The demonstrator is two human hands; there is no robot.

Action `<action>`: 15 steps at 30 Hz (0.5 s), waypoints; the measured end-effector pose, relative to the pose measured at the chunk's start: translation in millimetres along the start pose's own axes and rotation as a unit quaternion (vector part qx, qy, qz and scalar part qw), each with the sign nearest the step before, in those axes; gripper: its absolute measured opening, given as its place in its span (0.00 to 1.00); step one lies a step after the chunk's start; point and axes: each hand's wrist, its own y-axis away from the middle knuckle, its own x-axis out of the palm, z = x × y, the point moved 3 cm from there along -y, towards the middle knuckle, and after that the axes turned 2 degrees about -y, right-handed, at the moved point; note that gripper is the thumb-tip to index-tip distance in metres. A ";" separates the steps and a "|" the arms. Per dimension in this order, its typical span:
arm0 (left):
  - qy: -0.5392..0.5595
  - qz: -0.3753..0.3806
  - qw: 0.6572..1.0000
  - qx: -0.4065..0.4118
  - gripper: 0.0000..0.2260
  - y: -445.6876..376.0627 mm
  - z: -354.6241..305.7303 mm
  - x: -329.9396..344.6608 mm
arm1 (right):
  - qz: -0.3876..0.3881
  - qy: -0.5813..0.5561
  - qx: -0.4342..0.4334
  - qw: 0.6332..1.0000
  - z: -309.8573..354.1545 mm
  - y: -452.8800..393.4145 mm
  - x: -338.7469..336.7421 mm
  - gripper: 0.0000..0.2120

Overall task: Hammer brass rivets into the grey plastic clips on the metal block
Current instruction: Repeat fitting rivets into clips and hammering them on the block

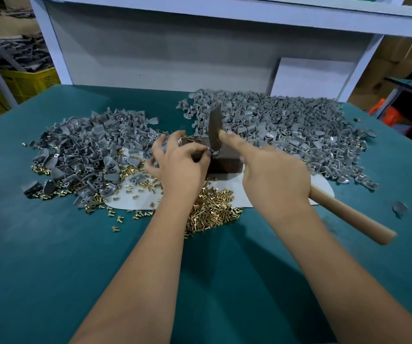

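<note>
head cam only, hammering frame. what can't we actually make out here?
- Clip pinched by left hand on the metal block: head view, fingers and hammer head cover most of it; rivet seating unreadable.
- Right hand and hammer handle: motion-blurred, exact grip unclear.
- Block's near-left part: hidden behind the left hand.
- Yellow crate: cut off by the left edge.

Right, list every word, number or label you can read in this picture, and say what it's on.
None can be read.
Hammer: no marking shows on its head or handle.
Metal block: no marking shows.
Yellow crate: no lettering shows.
Cardboard boxes: too blurred to tell.
</note>
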 end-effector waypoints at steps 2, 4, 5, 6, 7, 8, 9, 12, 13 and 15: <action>-0.001 0.002 1.000 0.004 0.02 0.3 0.0 0.4 | -0.041 -0.005 0.025 0.999 1.5 -4.5 -6.0 0.33; -0.004 0.002 1.000 0.009 0.03 0.6 0.1 0.0 | -0.077 0.003 0.021 0.997 4.1 -3.3 -8.1 0.34; -0.007 0.003 1.000 0.008 0.03 0.6 0.0 -0.6 | -0.062 0.011 0.009 0.998 4.6 -3.2 -4.9 0.34; -0.010 0.005 1.000 0.004 0.02 0.5 -0.6 -1.4 | -0.039 0.008 0.002 0.999 3.8 -3.6 -1.1 0.33; -0.012 0.009 1.000 0.000 0.02 0.6 -1.8 -1.4 | -0.014 -0.010 0.007 1.000 0.6 -5.3 1.8 0.32; -0.012 0.011 1.000 -0.002 0.02 0.9 -2.3 -0.9 | -0.002 -0.030 0.019 0.999 -4.4 -9.1 4.6 0.30; -0.010 0.011 1.000 -0.005 0.02 0.8 -2.5 -0.3 | -0.003 -0.053 0.035 0.998 -9.8 -14.2 6.0 0.28; -0.014 0.020 1.000 -0.005 0.02 1.1 -3.1 0.0 | -0.030 -0.135 0.114 0.984 -29.5 -25.3 11.6 0.22; -0.012 0.026 1.000 -0.003 0.02 0.9 -2.9 -0.2 | -0.033 -0.151 0.143 0.978 -36.3 -27.9 16.2 0.21; 0.006 0.038 0.999 -0.011 0.03 0.1 -2.9 -1.4 | -0.021 -0.178 0.200 0.963 -48.5 -29.1 28.0 0.19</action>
